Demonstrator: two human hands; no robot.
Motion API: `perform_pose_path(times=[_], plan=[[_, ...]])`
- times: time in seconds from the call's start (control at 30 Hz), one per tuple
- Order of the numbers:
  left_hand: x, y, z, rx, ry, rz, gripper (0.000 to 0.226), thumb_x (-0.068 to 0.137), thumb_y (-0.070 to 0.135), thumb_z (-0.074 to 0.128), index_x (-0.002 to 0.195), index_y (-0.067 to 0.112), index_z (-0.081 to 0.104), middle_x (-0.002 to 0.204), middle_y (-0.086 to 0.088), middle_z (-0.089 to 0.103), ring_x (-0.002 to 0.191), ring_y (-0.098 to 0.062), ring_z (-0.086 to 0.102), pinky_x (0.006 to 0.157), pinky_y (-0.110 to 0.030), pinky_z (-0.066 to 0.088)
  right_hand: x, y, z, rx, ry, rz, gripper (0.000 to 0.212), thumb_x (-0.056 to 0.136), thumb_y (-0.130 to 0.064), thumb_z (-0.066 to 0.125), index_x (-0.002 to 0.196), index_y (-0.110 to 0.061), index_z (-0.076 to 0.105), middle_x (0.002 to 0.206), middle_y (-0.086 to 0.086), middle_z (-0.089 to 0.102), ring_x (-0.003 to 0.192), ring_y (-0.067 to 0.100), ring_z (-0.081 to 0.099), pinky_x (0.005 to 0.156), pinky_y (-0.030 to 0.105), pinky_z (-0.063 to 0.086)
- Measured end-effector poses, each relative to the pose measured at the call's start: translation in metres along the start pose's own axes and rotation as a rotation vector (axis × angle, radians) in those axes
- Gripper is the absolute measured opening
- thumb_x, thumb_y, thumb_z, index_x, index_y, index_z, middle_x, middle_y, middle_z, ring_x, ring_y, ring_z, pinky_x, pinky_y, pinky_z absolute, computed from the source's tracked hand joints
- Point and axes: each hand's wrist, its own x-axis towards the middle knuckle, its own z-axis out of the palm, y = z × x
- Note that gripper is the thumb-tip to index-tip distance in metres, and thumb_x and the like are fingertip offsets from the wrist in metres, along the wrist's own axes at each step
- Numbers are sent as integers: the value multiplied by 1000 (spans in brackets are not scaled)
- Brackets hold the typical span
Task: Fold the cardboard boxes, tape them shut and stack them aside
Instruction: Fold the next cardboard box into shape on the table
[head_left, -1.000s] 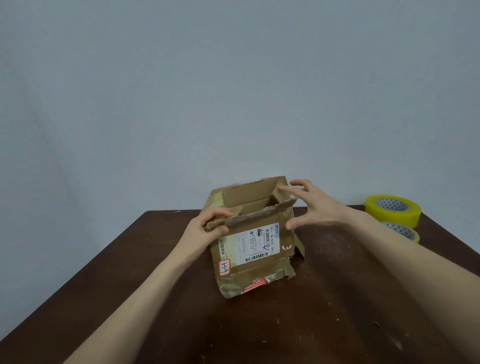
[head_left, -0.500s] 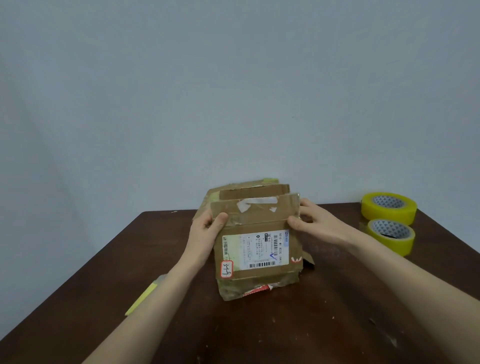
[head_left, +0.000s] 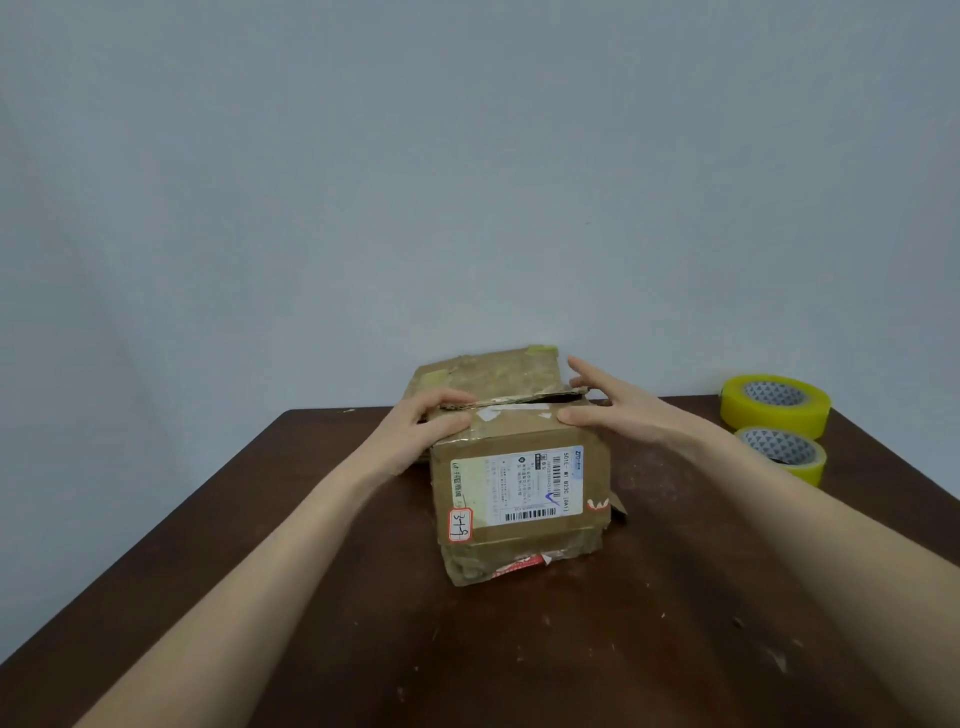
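Observation:
A worn cardboard box (head_left: 519, 483) with a white shipping label on its front stands in the middle of the dark wooden table (head_left: 519, 654). Its top flaps are folded down, with a narrow gap between the front and back flaps. My left hand (head_left: 421, 426) holds the front flap's left corner, fingers over the top and thumb on the front. My right hand (head_left: 613, 405) presses the right end of the flaps with straight fingers, thumb against the front flap's edge.
Two yellow tape rolls stand at the table's right rear, the far roll (head_left: 774, 402) behind the near roll (head_left: 784, 452). A plain grey wall rises close behind the table's far edge.
The box stood open, then the front flap was raised upright. Now both hands have brought the flaps down over the top, and my view has tipped lower and closer.

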Motion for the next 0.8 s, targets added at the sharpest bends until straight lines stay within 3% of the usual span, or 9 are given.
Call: perform_pose_path(times=[0.1, 0.2, 0.27, 0.37, 0.5, 0.63, 0.7, 0.8], plan=[[-3, 8, -2, 97, -33, 3, 23, 94, 34, 56, 115, 32, 66, 125, 6, 61, 117, -8, 53, 90, -19, 41, -1, -1, 4, -88, -41, 3, 67, 82, -59, 55, 143, -36, 38, 146, -4, 30, 136, 14, 29, 105, 26, 24], [-5, 10, 7, 200, -19, 8, 34, 102, 27, 39, 128, 19, 59, 142, 8, 46, 135, -5, 35, 109, -24, 26, -3, -2, 10, -77, -74, 20, 84, 69, -68, 55, 144, -34, 37, 147, -5, 24, 138, 15, 25, 113, 32, 24], [-7, 8, 17, 105, -1, -36, 36, 101, 30, 41, 130, 17, 58, 148, 6, 38, 140, -6, 26, 117, -34, 20, -5, -3, 14, -84, -74, 23, 92, 68, -69, 65, 146, -33, 35, 147, -5, 21, 139, 16, 24, 114, 34, 25], [-8, 9, 28, 11, 112, -74, 42, 92, 40, 56, 130, 24, 57, 151, 7, 33, 138, -10, 31, 116, -41, 25, -9, -2, 19, -81, -4, 1, 95, 63, -66, 69, 146, -29, 38, 141, -6, 25, 135, 14, 27, 108, 28, 28], [-8, 12, 26, -92, 140, -69, 45, 77, 52, 64, 119, 36, 62, 136, 10, 52, 124, -11, 49, 108, -40, 38, -20, -12, 20, -61, 63, -14, 96, 58, -68, 69, 143, -29, 43, 137, -5, 29, 124, 9, 33, 97, 23, 32], [-7, 8, 25, 96, 129, -11, 32, 90, 38, 59, 121, 30, 63, 134, 8, 55, 122, -7, 48, 102, -27, 37, -29, -13, 25, -125, 49, 12, 87, 67, -63, 68, 144, -29, 43, 137, -3, 30, 132, 14, 32, 103, 26, 31], [-3, 10, 26, 119, 120, -6, 34, 92, 38, 57, 123, 28, 62, 138, 7, 52, 127, -9, 45, 105, -28, 34, -31, -12, 26, -181, 49, 16, 85, 73, -61, 67, 146, -28, 39, 144, -1, 27, 137, 17, 29, 110, 31, 29], [-2, 8, 37, 285, 24, 6, 48, 91, 42, 56, 133, 19, 55, 147, 4, 39, 137, -12, 33, 108, -26, 23, -28, -11, 26, -475, -68, 29, 93, 74, -69, 59, 150, -26, 28, 155, 2, 20, 142, 27, 22, 115, 42, 25]])
